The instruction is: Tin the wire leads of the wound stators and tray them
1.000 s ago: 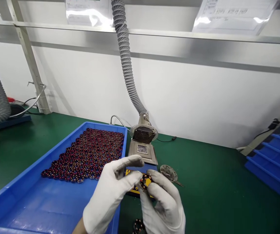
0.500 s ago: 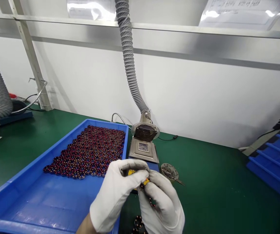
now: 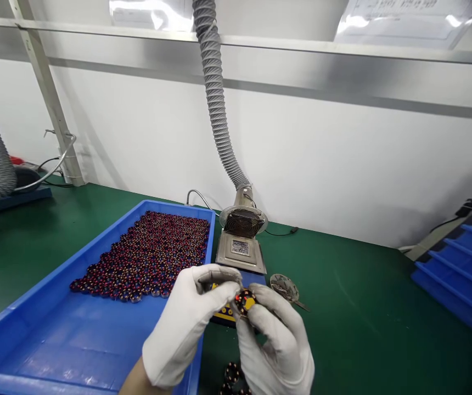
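Observation:
In front of the hot-plate device, my right hand (image 3: 275, 340), in a white glove, grips a small black ring (image 3: 244, 300) with red and copper-coloured spots. The ring is tilted so that its opening shows. My left hand (image 3: 197, 315), gloved too, has thumb and forefinger pinched at the ring's left edge; the exact contact is hidden. Several similar black rings (image 3: 231, 374) lie on the green bench below my right hand. To the left, a blue tray (image 3: 96, 343) holds a dense layer of such rings (image 3: 153, 255) in its far part.
Behind my hands stands a metal device (image 3: 241, 249) with a yellow-marked front, under a fume hood (image 3: 243, 216) on a grey hose (image 3: 215, 93). Right of it is a small round dish (image 3: 284, 287) with a tool. Stacked blue trays (image 3: 462, 274) stand far right.
The ring has turned and shows its opening between my fingers, where it was mostly covered before. My left hand has shifted slightly left. The view has moved a little.

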Demonstrator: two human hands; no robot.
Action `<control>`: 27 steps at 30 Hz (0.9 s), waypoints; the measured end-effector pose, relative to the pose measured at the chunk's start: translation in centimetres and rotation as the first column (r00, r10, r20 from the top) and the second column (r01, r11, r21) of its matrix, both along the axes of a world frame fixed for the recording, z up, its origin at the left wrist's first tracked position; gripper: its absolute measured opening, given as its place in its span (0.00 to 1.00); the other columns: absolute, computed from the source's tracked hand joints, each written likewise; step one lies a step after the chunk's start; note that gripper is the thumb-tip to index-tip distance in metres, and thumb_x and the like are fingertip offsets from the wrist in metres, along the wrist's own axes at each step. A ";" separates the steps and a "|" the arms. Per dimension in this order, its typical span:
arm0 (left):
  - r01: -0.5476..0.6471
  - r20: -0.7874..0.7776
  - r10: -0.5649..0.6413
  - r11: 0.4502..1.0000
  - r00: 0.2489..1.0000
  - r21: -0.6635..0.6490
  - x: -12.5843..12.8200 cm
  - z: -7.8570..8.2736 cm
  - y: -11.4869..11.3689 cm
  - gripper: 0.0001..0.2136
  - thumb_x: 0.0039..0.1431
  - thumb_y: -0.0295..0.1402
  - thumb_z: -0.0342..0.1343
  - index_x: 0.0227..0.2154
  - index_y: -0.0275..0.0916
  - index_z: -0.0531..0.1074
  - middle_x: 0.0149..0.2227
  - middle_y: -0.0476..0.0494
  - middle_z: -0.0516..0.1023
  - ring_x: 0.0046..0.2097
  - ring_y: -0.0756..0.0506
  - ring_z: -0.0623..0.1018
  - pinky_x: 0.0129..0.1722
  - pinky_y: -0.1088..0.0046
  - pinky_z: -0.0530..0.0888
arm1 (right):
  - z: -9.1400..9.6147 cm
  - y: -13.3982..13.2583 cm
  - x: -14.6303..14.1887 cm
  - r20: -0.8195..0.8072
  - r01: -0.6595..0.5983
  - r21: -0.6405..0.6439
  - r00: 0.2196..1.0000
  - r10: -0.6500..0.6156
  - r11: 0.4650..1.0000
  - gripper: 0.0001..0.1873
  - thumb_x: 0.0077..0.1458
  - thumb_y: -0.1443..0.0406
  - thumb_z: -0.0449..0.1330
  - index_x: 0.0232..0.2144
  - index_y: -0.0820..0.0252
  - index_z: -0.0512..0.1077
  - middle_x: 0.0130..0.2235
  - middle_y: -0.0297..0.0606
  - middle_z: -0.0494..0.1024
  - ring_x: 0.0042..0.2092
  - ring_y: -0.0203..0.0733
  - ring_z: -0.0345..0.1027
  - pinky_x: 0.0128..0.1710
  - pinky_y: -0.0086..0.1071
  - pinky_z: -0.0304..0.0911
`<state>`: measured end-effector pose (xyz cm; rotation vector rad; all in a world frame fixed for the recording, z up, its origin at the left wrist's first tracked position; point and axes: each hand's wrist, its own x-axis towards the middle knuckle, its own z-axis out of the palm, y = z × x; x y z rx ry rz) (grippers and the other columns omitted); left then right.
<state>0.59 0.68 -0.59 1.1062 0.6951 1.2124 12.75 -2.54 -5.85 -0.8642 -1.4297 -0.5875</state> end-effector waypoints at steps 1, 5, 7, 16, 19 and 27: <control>-0.021 0.052 0.021 1.000 0.998 -0.007 0.1 -0.2 0.0 0.05 0.45 0.27 0.65 0.28 0.37 0.78 0.30 0.48 0.80 0.33 0.50 0.77 0.36 0.82 0.73 | 0.0 0.0 0.0 -0.010 -0.004 -0.004 1.000 0.004 1.000 0.13 0.49 0.77 0.63 0.37 0.62 0.70 0.43 0.42 0.73 0.42 0.43 0.72 0.40 0.38 0.74; -0.121 0.246 0.113 0.992 0.963 0.020 0.2 -0.4 0.0 0.05 0.46 0.31 0.66 0.29 0.41 0.78 0.32 0.50 0.80 0.36 0.51 0.77 0.39 0.84 0.72 | 0.2 0.0 -0.1 -0.019 -0.019 -0.018 1.000 0.018 1.000 0.15 0.48 0.77 0.63 0.38 0.61 0.69 0.42 0.42 0.73 0.42 0.44 0.72 0.39 0.40 0.74; -0.089 0.199 0.080 0.995 0.977 0.040 0.1 -0.3 0.0 0.08 0.47 0.30 0.66 0.33 0.41 0.78 0.35 0.49 0.81 0.39 0.51 0.78 0.41 0.83 0.72 | 0.1 0.1 -0.1 -0.022 -0.011 -0.015 1.000 0.011 1.000 0.15 0.49 0.77 0.63 0.39 0.60 0.69 0.42 0.41 0.73 0.41 0.44 0.73 0.39 0.40 0.74; 0.043 0.105 -0.040 0.999 0.994 -0.029 0.6 -0.2 0.2 0.06 0.46 0.27 0.66 0.29 0.37 0.78 0.30 0.49 0.80 0.33 0.52 0.76 0.35 0.84 0.72 | -0.1 0.1 -0.3 -0.037 -0.084 -0.034 0.996 0.082 0.996 0.15 0.48 0.78 0.62 0.38 0.61 0.69 0.42 0.42 0.73 0.42 0.42 0.72 0.41 0.37 0.73; -0.078 0.187 0.081 0.997 0.979 -0.025 0.2 -0.1 0.3 0.06 0.49 0.31 0.65 0.32 0.39 0.78 0.31 0.49 0.80 0.35 0.52 0.78 0.38 0.84 0.73 | -0.1 0.0 -0.4 -0.121 -0.211 -0.088 0.972 0.200 0.974 0.21 0.47 0.80 0.62 0.42 0.60 0.67 0.43 0.42 0.73 0.44 0.41 0.71 0.42 0.36 0.72; -0.245 -0.400 0.419 0.875 0.815 0.417 -4.8 -2.9 -0.7 0.08 0.51 0.38 0.61 0.36 0.51 0.78 0.39 0.51 0.81 0.41 0.47 0.79 0.43 0.79 0.73 | 1.2 1.1 3.5 -0.474 -0.456 -0.472 0.853 0.219 0.754 0.12 0.46 0.69 0.66 0.36 0.59 0.72 0.37 0.41 0.79 0.36 0.42 0.75 0.36 0.32 0.73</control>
